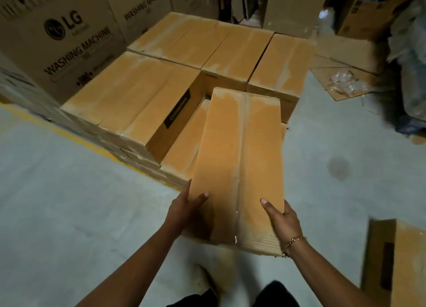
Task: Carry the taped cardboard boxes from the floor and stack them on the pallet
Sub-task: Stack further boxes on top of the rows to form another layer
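I hold a long taped cardboard box (pixel 239 154) by its near end. My left hand (pixel 187 211) grips the near left corner with the thumb on top. My right hand (pixel 282 219) grips the near right corner, thumb on the lid. The box's far end reaches into the gap in the top layer of the stack of taped boxes (pixel 129 94), above a lower box (pixel 182 150). The pallet itself is hidden under the stack.
Large washing machine cartons (pixel 62 36) stand to the left and behind the stack. Another taped box (pixel 398 260) lies on the floor at the lower right. Flattened cardboard with plastic wrap (pixel 343 80) lies at the right, next to wrapped goods (pixel 412 60).
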Available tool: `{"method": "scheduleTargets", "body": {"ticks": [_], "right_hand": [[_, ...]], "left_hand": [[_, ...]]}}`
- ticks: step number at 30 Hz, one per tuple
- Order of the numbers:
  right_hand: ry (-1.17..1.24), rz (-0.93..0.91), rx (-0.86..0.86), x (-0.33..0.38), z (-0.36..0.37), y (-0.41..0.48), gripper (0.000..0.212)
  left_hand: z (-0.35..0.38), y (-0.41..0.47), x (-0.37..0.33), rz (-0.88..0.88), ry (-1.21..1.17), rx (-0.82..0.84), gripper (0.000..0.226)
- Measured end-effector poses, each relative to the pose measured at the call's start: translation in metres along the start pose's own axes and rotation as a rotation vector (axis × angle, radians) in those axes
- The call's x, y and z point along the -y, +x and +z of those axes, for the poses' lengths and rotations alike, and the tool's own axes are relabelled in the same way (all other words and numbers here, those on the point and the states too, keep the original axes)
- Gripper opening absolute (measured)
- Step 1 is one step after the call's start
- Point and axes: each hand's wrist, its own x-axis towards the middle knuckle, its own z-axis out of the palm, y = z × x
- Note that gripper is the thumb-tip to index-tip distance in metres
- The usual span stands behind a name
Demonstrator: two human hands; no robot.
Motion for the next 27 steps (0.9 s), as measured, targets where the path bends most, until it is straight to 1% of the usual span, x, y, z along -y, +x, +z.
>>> {"method": "scheduleTargets", "body": {"ticks": [3,5,9,10,13,14,16,19,22,25,27], "right_hand": [[0.012,0.033,0.01,0.017,0.056,0.004,0.063],[0.013,0.054,0.008,0.027,0.086,0.008,0.066],[0.0,0.073,0.005,0.05,0.134,0.034,0.062],[-0.005,0.082,0.005,0.055,0.145,0.042,0.066],[0.003,0.112,-0.006,0.069,0.171,0.069,0.088],[0.013,0.138,-0.005,0.075,0.179,0.075,0.09],[0.013,0.164,-0.009,0.083,0.194,0.086,0.087],[0.006,0.188,-0.015,0.088,0.214,0.101,0.082],[0.002,0.229,-0.024,0.092,0.234,0.107,0.081],[0.016,0.258,-0.015,0.092,0.253,0.113,0.073],[-0.023,0.296,-0.016,0.087,0.265,0.117,0.069]], "left_hand": [[-0.051,0.03,0.008,-0.011,0.037,0.018,0.074],[-0.077,0.05,0.012,-0.016,0.046,0.033,0.08],[-0.116,0.096,0.01,-0.025,0.051,0.063,0.09],[-0.122,0.109,0.01,-0.025,0.046,0.069,0.093],[-0.139,0.147,0.014,-0.044,0.069,0.091,0.097],[-0.144,0.158,0.014,-0.057,0.062,0.091,0.095],[-0.153,0.179,0.014,-0.095,0.049,0.105,0.091],[-0.165,0.205,0.009,-0.105,0.06,0.158,0.082],[-0.174,0.225,0.013,-0.139,0.061,0.161,0.074],[-0.182,0.242,0.026,-0.187,0.074,0.171,0.066],[-0.188,0.253,0.034,-0.195,0.122,0.165,0.053]]}}
